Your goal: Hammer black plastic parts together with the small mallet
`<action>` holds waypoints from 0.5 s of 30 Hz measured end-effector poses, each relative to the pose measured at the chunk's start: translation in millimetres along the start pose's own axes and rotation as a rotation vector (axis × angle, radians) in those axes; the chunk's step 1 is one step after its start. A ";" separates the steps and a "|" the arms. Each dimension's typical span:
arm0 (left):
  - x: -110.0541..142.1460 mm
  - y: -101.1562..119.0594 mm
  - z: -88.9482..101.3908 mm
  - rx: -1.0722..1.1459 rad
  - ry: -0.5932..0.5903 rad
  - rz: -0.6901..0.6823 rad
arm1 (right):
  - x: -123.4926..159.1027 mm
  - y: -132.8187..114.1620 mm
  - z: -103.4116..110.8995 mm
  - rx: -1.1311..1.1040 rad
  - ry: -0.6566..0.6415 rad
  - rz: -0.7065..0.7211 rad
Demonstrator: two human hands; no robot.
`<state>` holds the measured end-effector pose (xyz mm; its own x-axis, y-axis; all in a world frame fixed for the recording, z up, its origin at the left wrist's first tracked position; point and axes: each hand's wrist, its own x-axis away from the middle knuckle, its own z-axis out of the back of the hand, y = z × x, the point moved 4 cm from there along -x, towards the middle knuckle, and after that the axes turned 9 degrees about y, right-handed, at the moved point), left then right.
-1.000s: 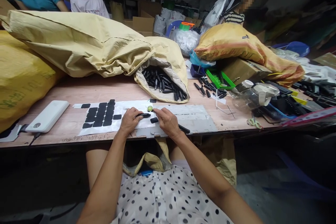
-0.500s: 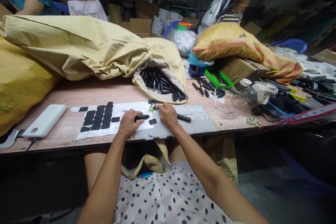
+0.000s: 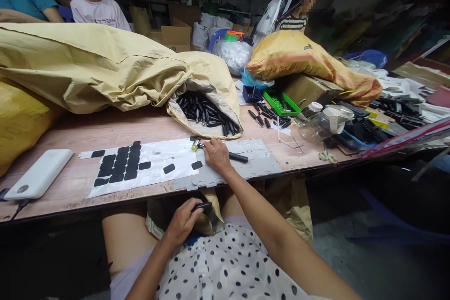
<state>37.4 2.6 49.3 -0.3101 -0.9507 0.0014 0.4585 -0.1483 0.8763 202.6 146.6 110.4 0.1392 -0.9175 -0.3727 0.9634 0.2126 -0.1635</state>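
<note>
- Wood-grain tabletop (image 3: 140, 126) spans the view, its near edge just beyond the lap.
- At 11 o'clock, nearest the body, the left hand (image 3: 183, 220) pinches a short black cylindrical piece (image 3: 203, 206), thumb and fingers drawn narrowly around one end, probably so the other end projects free. It is below the table edge, beside a tan bag (image 3: 215, 204).
- At 12 o'clock, the right hand (image 3: 218, 155) is closed around a small hammer (image 3: 239, 157) near its head, apparently for short, close control; the black grip sticks out to the right over a grey board (image 3: 260, 150).
- At 11 o'clock, black rounded patches (image 3: 119, 164) sit in rows on a white sheet (image 3: 163, 150), perhaps for easy picking.
- At 10 o'clock lies a white power bank (image 3: 44, 173).
- Farther, at 12, an open sack (image 3: 225, 70) shows black parts (image 3: 202, 110) in its mouth; at 1 sits a green tray (image 3: 294, 111).
- Beyond, people sit at 11 and 1.
</note>
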 end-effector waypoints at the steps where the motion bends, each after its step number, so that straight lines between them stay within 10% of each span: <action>1: 4.4 -11.8 -7.4 -0.011 0.012 0.094 | -0.1 -0.1 -0.2 -0.002 -0.002 0.000; 8: 5.7 -60.6 -36.3 -0.059 -0.111 0.703 | -0.8 -1.4 2.4 0.006 -0.026 -0.014; 15: 1.0 -61.9 -33.6 -0.213 -0.080 0.732 | -0.8 -2.1 3.7 0.006 -0.012 -0.003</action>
<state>36.7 1.7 -21.1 0.0790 -0.8053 0.5876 0.7185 0.4546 0.5264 201.3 145.7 114.4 0.1388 -0.9222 -0.3610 0.9651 0.2078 -0.1596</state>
